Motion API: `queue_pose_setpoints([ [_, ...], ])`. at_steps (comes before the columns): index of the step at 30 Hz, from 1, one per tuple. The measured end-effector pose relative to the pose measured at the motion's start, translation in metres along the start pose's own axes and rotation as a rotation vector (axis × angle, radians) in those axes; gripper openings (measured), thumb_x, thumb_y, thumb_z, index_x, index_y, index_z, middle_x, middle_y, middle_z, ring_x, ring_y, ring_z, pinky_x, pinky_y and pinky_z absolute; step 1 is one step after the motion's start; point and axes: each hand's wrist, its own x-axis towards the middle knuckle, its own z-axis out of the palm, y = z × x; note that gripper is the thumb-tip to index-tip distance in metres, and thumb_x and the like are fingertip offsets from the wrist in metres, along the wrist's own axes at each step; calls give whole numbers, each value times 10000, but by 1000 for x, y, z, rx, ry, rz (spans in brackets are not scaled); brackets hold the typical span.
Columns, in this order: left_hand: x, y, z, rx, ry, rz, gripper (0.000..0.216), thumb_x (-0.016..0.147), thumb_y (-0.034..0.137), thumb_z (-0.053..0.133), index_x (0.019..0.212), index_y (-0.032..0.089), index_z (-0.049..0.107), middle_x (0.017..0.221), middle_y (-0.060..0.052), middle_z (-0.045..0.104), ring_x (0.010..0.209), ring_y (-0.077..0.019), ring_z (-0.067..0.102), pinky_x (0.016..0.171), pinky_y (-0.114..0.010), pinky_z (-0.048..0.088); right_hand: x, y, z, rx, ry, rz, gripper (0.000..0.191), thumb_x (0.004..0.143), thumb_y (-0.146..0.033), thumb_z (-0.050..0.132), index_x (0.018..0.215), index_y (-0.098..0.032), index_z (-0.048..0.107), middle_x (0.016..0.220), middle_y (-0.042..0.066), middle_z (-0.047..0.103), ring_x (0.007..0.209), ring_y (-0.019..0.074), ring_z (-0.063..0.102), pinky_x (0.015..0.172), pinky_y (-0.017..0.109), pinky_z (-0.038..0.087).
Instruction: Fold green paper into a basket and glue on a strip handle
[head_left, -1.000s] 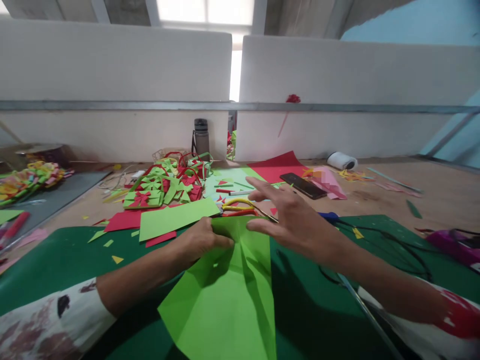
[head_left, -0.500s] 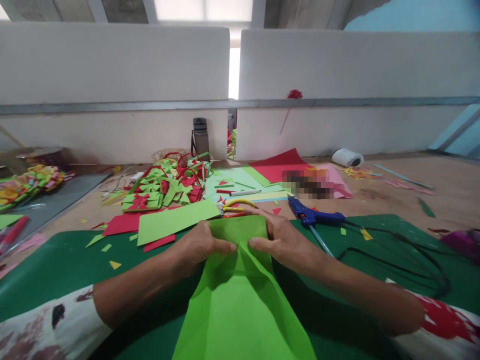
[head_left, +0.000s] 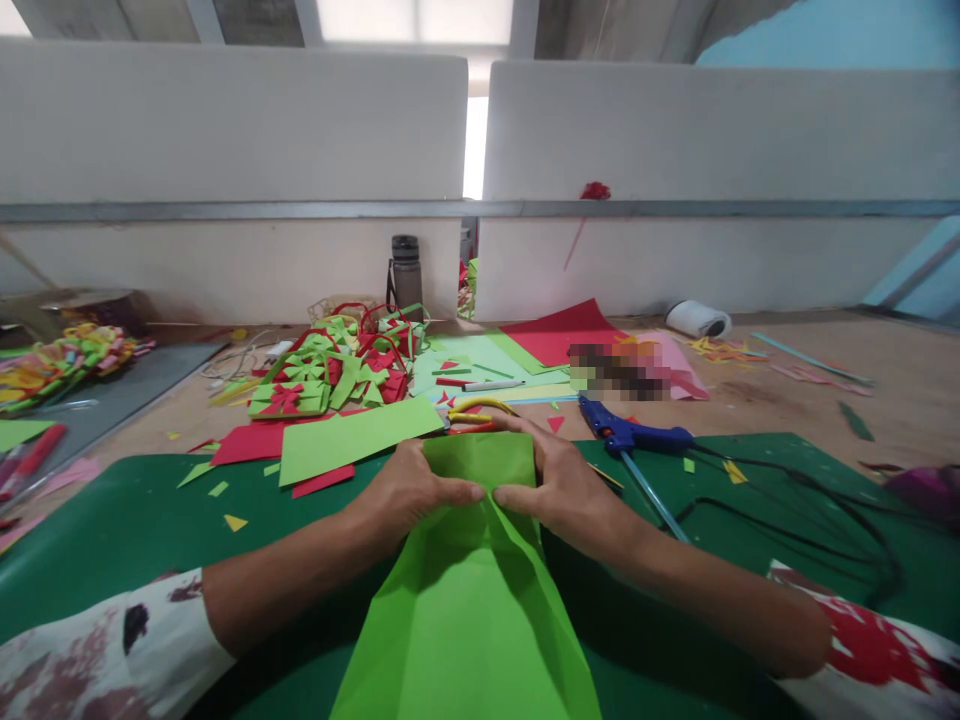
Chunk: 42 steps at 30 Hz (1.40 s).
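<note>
At the far left of the desk (head_left: 787, 400) lies one heap of mixed-colour paper pieces (head_left: 60, 355). One dark green cutting mat (head_left: 112, 520) spreads under my arms. Behind its left part sit one red sheet (head_left: 247, 440) and one flat light green rectangle (head_left: 352, 440) that overlaps it. Further back is one pile of green and red cut shapes (head_left: 330, 365), and one grey water bottle (head_left: 405, 270) stands upright against the partition.

My two hands meet at the middle of the mat. My left hand (head_left: 409, 490) is closed on the left side of the single lime-green paper sheet (head_left: 465, 620), thumb pointing inward along the fold. My right hand (head_left: 562, 490) grips the right side, and its thumb almost touches the left one. The sheet lies on the mat and runs from my hands towards me. It is narrow and flat beyond my thumbs and widens towards me, with creases fanning out from the pinched spot and its side flaps raised.

Just beyond my fingers lies one pair of scissors (head_left: 472, 412) with yellow and red handles. To the right lies one blue glue gun (head_left: 626, 435), its black cord (head_left: 787, 500) looping over the mat. Further back are one large red paper (head_left: 562, 330) and one white roll (head_left: 697, 320).
</note>
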Motion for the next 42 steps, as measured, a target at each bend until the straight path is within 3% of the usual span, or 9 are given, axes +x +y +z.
queue_pose_setpoints([
  [8, 2, -1, 1, 64, 50, 31, 401, 545, 132, 794, 919, 138, 651, 677, -17, 693, 604, -172, 636, 555, -255, 508, -1, 1, 4, 94, -43, 33, 677, 647, -91, 580, 1303, -197, 454, 1235, 78, 558, 988, 217, 588, 792, 330, 502],
  [14, -2, 2, 2, 101, 72, 119, 334, 587, 145, 757, 909, 138, 669, 742, -15, 696, 618, -155, 625, 566, -248, 501, 1, 1, 1, 321, -78, 150, 660, 785, -304, 571, 1362, -146, 291, 921, 70, 668, 777, 204, 646, 675, 348, 532],
  [16, -3, 3, 2, 125, 65, 178, 280, 607, 144, 733, 882, 136, 677, 720, -2, 683, 597, -138, 607, 556, -233, 489, 1, 0, 1, 418, -105, 131, 744, 743, -302, 617, 1364, -148, 237, 954, 82, 669, 811, 212, 650, 717, 363, 534],
  [20, -3, 3, 2, 166, 69, 293, 209, 634, 121, 680, 843, 130, 682, 681, 18, 655, 558, -109, 570, 523, -203, 468, -3, -5, 5, 499, -144, 173, 859, 611, -120, 654, 1347, -224, 225, 1100, 81, 640, 902, 215, 643, 769, 357, 532],
  [23, -3, 2, 2, 178, 63, 350, 208, 646, 103, 647, 849, 132, 684, 693, 19, 653, 562, -102, 564, 527, -196, 468, -4, -5, 8, 491, -151, 251, 805, 589, -61, 609, 1313, -220, 296, 1075, 66, 648, 873, 205, 647, 730, 328, 535],
  [28, -3, 2, 2, 232, 56, 397, 175, 648, 87, 625, 806, 138, 681, 647, 27, 631, 600, -116, 581, 567, -203, 473, 1, -3, 8, 476, -143, 215, 678, 564, -37, 546, 1214, -201, 438, 963, 31, 674, 747, 167, 646, 573, 238, 497],
  [31, -4, 3, 3, 240, 42, 397, 115, 650, 99, 629, 753, 138, 663, 606, 32, 610, 624, -130, 595, 586, -213, 477, 3, -1, 8, 451, -112, 207, 611, 542, -36, 560, 1134, -182, 517, 909, 17, 685, 725, 158, 639, 567, 226, 488],
  [36, -5, 6, 4, 213, 22, 314, 115, 633, 76, 632, 734, 128, 646, 603, 36, 610, 544, -101, 566, 542, -204, 466, 5, 4, 7, 462, -109, 267, 497, 533, -55, 600, 1021, -147, 606, 751, -3, 695, 640, 149, 632, 530, 219, 474],
  [42, -3, 6, 3, 184, 26, 178, 234, 612, 83, 645, 842, 114, 668, 638, 10, 641, 506, -112, 566, 489, -211, 450, 3, 5, 6, 447, -152, 301, 325, 554, -93, 599, 867, -137, 674, 680, 2, 689, 619, 142, 625, 544, 221, 478],
])
